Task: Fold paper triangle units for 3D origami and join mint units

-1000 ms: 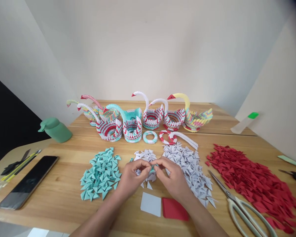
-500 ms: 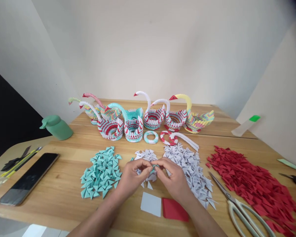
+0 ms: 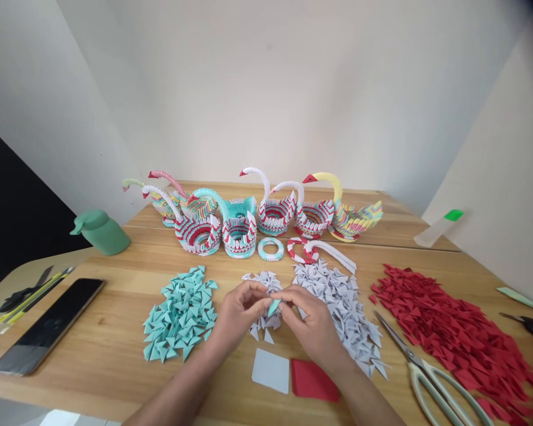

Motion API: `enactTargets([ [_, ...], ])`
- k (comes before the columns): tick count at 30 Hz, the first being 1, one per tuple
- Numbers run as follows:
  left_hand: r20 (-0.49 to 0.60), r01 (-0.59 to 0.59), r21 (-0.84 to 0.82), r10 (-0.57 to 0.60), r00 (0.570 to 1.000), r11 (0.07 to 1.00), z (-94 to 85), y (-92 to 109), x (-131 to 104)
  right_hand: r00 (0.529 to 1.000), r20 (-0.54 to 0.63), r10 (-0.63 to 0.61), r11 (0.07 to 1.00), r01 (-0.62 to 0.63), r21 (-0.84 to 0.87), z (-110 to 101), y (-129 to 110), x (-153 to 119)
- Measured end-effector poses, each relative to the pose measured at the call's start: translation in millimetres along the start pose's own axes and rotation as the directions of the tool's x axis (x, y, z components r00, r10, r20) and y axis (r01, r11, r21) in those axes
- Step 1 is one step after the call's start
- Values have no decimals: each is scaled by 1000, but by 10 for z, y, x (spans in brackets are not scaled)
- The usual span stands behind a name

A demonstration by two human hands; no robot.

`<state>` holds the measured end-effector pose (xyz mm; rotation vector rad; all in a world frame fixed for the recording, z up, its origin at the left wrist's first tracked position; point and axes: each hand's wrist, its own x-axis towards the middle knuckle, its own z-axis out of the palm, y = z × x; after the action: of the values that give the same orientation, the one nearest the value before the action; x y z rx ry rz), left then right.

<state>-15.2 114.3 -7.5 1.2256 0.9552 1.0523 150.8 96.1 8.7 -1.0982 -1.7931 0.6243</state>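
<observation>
Between my hands is a small teal folded paper piece (image 3: 274,306), pinched from both sides. My left hand (image 3: 244,310) grips its left side with thumb and fingers, and my right hand (image 3: 306,313) holds its right side. Behind and below the fingers lies a small pile of white folded pieces (image 3: 266,322), partly covered. A teal pile (image 3: 182,313) is left of my left hand; a larger white pile (image 3: 337,302) lies beyond my right hand. White paper squares (image 3: 270,371) and red paper squares (image 3: 314,380) lie near my wrists.
Several paper swans (image 3: 275,216) stand at the back, with a teal-and-white ring (image 3: 270,249) before them. Scissors (image 3: 420,367) and a red pile (image 3: 453,331) are at right. On the left are a phone (image 3: 48,325) and a green bottle (image 3: 102,232).
The teal piece shows more between my fingertips, which have shifted slightly around it. The whole view has moved a little.
</observation>
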Motion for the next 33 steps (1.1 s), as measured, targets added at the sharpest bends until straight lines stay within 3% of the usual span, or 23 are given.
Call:
enactTargets([
  [5, 66, 110, -34, -107, 992, 993, -5, 39, 18, 999, 16, 40, 997, -41, 59, 4, -2, -4],
  [10, 51, 111, -69, -108, 993, 991, -20, 84, 6, 950, 146, 277, 913, -307, 268, -18, 17, -6],
  [13, 54, 106, -84, -101, 993, 991, -27, 86, 7, 919, 190, 346, 835, -394, 384, -17, 51, -11],
  [16, 59, 115, -87, -110, 992, 990, -26, 83, 4, 911, 185, 370, 809, -413, 419, -2, 84, -18],
  [33, 73, 142, -113, -135, 988, 983, -10, 103, -21, 922, 191, 337, 850, -385, 360, -15, 49, -10],
])
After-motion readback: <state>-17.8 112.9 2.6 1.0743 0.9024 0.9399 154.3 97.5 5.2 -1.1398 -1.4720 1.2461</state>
